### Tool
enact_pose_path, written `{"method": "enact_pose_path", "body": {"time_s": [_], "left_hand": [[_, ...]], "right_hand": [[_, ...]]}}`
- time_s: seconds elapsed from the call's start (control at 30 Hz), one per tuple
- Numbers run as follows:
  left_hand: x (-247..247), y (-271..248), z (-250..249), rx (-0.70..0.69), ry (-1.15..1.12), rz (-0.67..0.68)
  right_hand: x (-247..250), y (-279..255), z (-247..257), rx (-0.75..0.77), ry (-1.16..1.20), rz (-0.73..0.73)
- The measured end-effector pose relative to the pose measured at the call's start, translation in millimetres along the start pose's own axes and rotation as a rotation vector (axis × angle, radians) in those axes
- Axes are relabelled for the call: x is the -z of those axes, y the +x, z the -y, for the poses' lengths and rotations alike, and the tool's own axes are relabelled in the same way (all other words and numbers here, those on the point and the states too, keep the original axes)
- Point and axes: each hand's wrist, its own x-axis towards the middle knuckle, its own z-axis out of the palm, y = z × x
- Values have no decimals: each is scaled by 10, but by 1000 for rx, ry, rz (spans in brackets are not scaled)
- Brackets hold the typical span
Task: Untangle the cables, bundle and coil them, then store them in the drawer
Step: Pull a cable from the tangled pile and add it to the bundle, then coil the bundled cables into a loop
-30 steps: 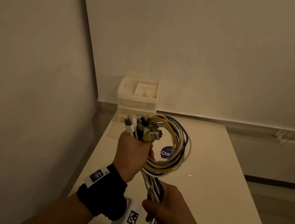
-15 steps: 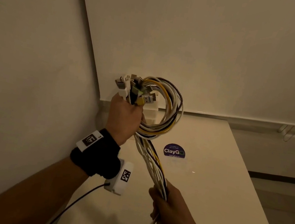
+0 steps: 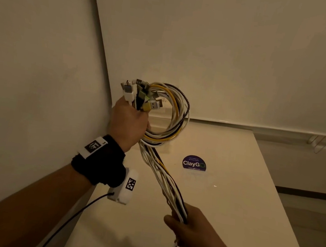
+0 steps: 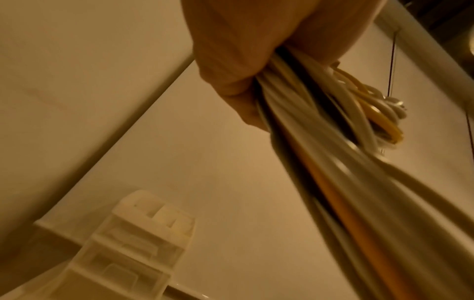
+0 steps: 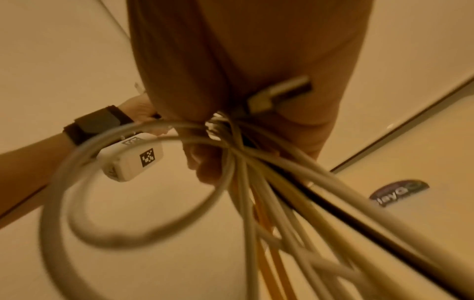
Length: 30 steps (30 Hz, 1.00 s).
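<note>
The cables (image 3: 172,112), white, yellow and black with one braided, are hanging in the air above the far left part of the table (image 3: 240,207), gathered into one loop near the wall corner. Their plugs (image 3: 139,95) are sticking up in a cluster out of the top of the left hand (image 3: 127,122), and the loop is curving out to the right of that fist and coming back under it. From there the strands are running down and toward the viewer as one straight bunch into the right hand (image 3: 195,230), and below that hand the loose ends are dangling past the near edge of the table in a tangle.

The left hand is gripping tightly, its fingers curled fully round the bundle just under the plugs; the left wrist view is showing the cables (image 4: 320,142) leaving the bottom of the closed fist (image 4: 231,60). The right hand is also closed round the straight bunch, fingers wrapped around it, with one flat plug (image 5: 279,93) lying against the palm (image 5: 231,60) in the right wrist view.

Behind the loop, against the wall, a pale plastic drawer unit (image 4: 133,239) is standing on the table, mostly hidden by the cables in the head view. A round dark sticker (image 3: 194,162) reading ClayGo is lying on the tabletop to the right of the straight bunch, apart from it. A black wristband (image 3: 100,160) with a white camera block (image 3: 126,187) is sitting on the left wrist.
</note>
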Motion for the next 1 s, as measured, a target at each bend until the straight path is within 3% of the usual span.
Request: {"method": "enact_pose_path", "body": {"time_s": [0.17, 0.3, 0.4, 0.53, 0.67, 0.77, 0.87, 1.0], "left_hand": [[174, -17, 152, -99, 186, 24], [285, -2, 163, 62, 157, 111], [324, -123, 42, 152, 95, 274], [350, -272, -129, 108, 122, 469], [310, -393, -216, 83, -8, 742], [201, -571, -258, 33, -87, 863], [103, -664, -226, -30, -180, 915], [-13, -783, -156, -127, -256, 942]], "right_hand": [[174, -277, 149, 79, -190, -68], [422, -549, 421, 154, -345, -178], [727, -623, 502, 312, -490, -353], [890, -710, 709, 602, -568, -307], [940, -589, 827, 891, -324, -366], [880, -409, 902, 1023, -71, -472], [830, -202, 858, 1038, 253, -520], [664, -27, 806, 991, 655, -414]]}}
